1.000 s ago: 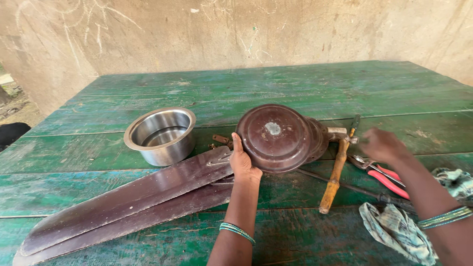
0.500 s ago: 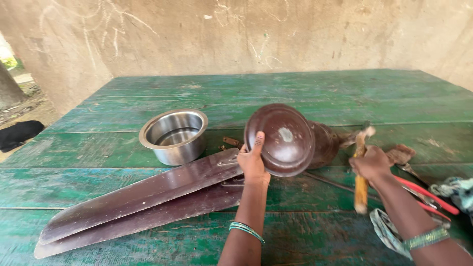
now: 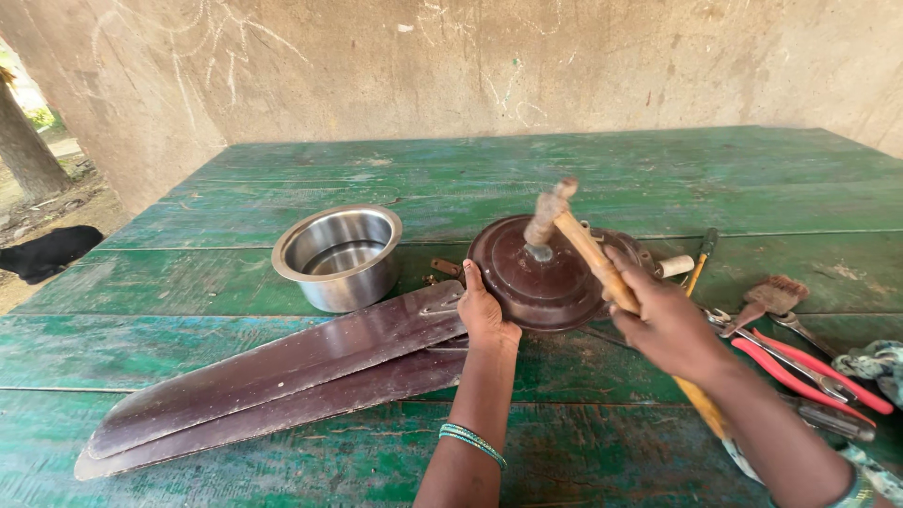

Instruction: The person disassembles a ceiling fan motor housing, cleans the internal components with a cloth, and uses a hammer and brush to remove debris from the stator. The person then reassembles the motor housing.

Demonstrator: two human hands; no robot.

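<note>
The brown fan motor housing sits on the green table, its long blades stretching away from the left hand. That hand's fingers press flat against the housing's near rim, gripping nothing, seemingly to steady it. The right hand is clenched around a wooden-handled hammer, whose head rests at the centre hub, just beyond the fingers. A steel pot stands beyond the left hand; red-handled pliers lie right of the hammer hand.
</note>
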